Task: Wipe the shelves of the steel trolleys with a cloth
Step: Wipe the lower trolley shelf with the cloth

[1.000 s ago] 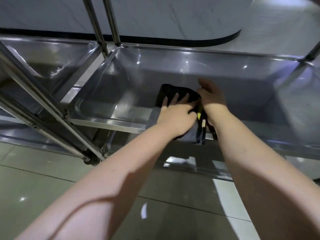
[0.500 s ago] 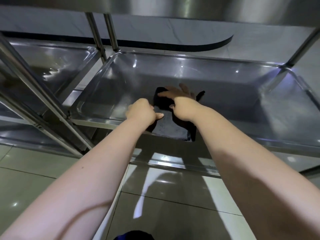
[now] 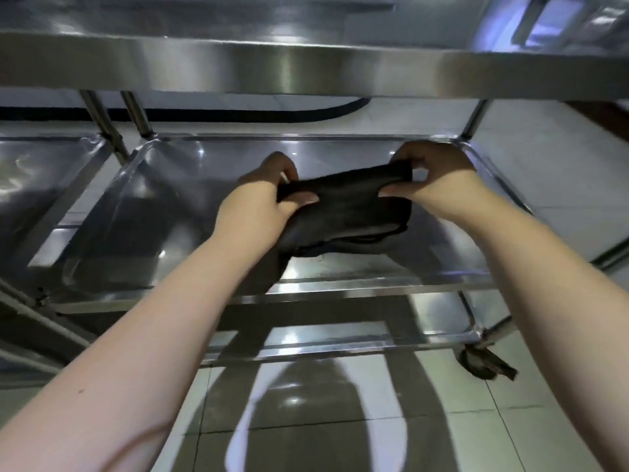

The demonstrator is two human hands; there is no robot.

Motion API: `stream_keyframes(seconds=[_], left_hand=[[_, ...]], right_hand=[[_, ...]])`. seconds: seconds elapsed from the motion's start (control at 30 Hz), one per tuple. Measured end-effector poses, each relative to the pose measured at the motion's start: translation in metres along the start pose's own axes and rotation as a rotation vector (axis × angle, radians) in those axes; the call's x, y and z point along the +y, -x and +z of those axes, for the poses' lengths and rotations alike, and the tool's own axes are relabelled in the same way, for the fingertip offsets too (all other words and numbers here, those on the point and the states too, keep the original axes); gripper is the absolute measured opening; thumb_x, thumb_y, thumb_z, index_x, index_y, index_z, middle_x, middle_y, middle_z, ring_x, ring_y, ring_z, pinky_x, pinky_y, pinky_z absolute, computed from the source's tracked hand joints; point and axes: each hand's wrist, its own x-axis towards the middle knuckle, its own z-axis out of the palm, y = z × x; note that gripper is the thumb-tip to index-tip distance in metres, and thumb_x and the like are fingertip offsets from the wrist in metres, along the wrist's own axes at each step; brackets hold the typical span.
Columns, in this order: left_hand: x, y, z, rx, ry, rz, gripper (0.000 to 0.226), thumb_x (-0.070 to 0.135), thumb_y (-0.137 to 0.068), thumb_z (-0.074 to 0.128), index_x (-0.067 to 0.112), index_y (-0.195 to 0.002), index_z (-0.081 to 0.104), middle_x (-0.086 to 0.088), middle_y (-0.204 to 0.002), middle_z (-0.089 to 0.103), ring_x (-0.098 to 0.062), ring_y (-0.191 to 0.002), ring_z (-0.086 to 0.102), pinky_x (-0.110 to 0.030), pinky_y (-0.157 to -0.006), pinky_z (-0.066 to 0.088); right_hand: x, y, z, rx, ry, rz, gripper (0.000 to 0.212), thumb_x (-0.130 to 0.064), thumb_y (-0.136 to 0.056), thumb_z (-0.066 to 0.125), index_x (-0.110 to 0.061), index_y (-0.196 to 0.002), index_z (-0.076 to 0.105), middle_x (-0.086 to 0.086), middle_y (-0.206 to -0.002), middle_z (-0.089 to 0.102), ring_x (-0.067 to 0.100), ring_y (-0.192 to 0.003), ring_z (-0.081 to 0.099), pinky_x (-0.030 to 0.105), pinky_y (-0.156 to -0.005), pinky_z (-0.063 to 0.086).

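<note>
A black cloth [image 3: 343, 212] is stretched in the air between both hands, above the middle steel shelf [image 3: 190, 185] of the trolley. My left hand [image 3: 262, 202] pinches the cloth's left end between thumb and fingers. My right hand [image 3: 439, 178] grips its right end, fingers curled over the top edge. The cloth's lower part hangs down in folds toward the shelf's front rim. The upper shelf's front edge [image 3: 306, 66] runs across the top of the view, above my hands.
A second steel trolley's shelf [image 3: 44, 185] stands at the left, with upright posts [image 3: 102, 120] between the two. A lower shelf [image 3: 425, 321] shows beneath, with a caster wheel [image 3: 483, 362] at the right. Glossy floor tiles [image 3: 531, 430] lie in front.
The cloth lay on the middle shelf under my hands; now both hands have lifted it and pulled it apart. The view has dropped lower, bringing the upper shelf's edge into sight.
</note>
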Motion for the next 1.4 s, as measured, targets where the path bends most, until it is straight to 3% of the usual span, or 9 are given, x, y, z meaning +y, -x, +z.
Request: stream_keyframes(seconds=[0.27,0.5,0.63,0.73,0.93,1.0,1.2,1.3,1.4], left_hand=[[0.054,0.008,0.057,-0.099,0.467,-0.014,0.01,0.027,-0.083,0.072,0.034,-0.088,0.065,0.019,-0.089,0.066,-0.002,-0.09,0.063,-0.024,-0.086,0.05],[0.066,0.094,0.147,-0.34,0.609,0.103,0.017,0.027,-0.084,0.062,0.044,-0.086,0.06,0.024,-0.088,0.063,0.007,-0.087,0.057,-0.014,-0.079,0.043],[0.039,0.164,0.234,-0.584,0.402,-0.088,0.012,0.02,-0.091,0.063,0.03,-0.096,0.061,0.016,-0.087,0.059,-0.006,-0.087,0.057,-0.019,-0.076,0.041],[0.013,0.194,0.29,-0.759,0.23,-0.211,0.009,0.024,-0.095,0.058,0.024,-0.103,0.056,0.015,-0.087,0.054,-0.012,-0.089,0.057,-0.02,-0.069,0.036],[-0.005,0.197,0.369,-0.72,0.295,-0.49,0.01,0.025,-0.092,0.062,0.023,-0.091,0.052,0.008,-0.078,0.058,-0.017,-0.079,0.061,-0.019,-0.075,0.05],[-0.004,0.18,0.387,-0.561,0.278,-0.476,0.008,0.022,-0.089,0.065,0.025,-0.091,0.057,0.015,-0.074,0.056,-0.01,-0.072,0.056,-0.007,-0.065,0.039],[-0.047,0.157,0.398,-0.489,-0.308,-0.029,0.042,0.02,-0.088,0.053,0.021,-0.13,0.058,-0.013,-0.124,0.062,-0.037,-0.113,0.054,-0.038,-0.091,0.04],[-0.087,0.158,0.39,-0.614,-0.492,0.098,0.051,0.038,-0.099,0.039,0.033,-0.15,0.032,-0.004,-0.157,0.031,-0.032,-0.145,0.021,-0.046,-0.114,0.019],[-0.116,0.151,0.393,-0.726,-0.582,0.009,0.058,0.055,-0.099,0.023,0.044,-0.153,0.004,0.01,-0.163,-0.003,-0.024,-0.149,-0.015,-0.05,-0.117,-0.012]], right_hand=[[0.02,0.105,-0.022,0.405,-0.53,0.184,0.025,-0.005,-0.087,0.066,-0.027,-0.091,0.053,-0.015,-0.084,0.057,-0.003,-0.08,0.055,0.02,-0.078,0.045],[0.097,0.21,0.01,0.609,-0.451,0.288,0.026,-0.008,-0.091,0.057,-0.032,-0.097,0.051,-0.025,-0.09,0.059,-0.007,-0.089,0.053,0.015,-0.084,0.042],[0.165,0.256,0.056,0.464,-0.384,0.472,0.037,-0.005,-0.086,0.066,-0.04,-0.092,0.056,-0.033,-0.085,0.061,-0.015,-0.084,0.055,0.005,-0.081,0.04],[0.213,0.278,0.091,0.308,-0.372,0.618,0.032,-0.004,-0.087,0.068,-0.035,-0.095,0.063,-0.018,-0.095,0.066,-0.008,-0.089,0.059,0.008,-0.083,0.04],[0.278,0.236,0.118,0.171,-0.075,0.583,0.019,-0.014,-0.09,0.066,-0.008,-0.108,0.07,0.005,-0.101,0.065,0.015,-0.097,0.057,0.008,-0.079,0.032],[0.298,0.19,0.117,0.155,0.034,0.514,0.028,-0.019,-0.091,0.063,-0.011,-0.117,0.068,0.015,-0.113,0.063,0.024,-0.106,0.054,0.014,-0.082,0.031],[0.323,0.138,0.201,-0.298,0.464,0.769,0.069,-0.055,-0.099,0.033,-0.036,-0.155,-0.003,0.008,-0.164,-0.009,0.041,-0.148,-0.008,0.058,-0.116,0.002],[0.326,0.168,0.241,-0.373,0.448,0.718,0.069,-0.062,-0.098,0.023,-0.037,-0.154,-0.008,0.011,-0.163,-0.013,0.045,-0.146,-0.011,0.059,-0.115,-0.007],[0.335,0.178,0.257,-0.355,0.53,0.677,0.068,-0.068,-0.095,0.015,-0.04,-0.153,-0.006,0.011,-0.163,-0.014,0.047,-0.145,-0.013,0.06,-0.113,-0.011]])
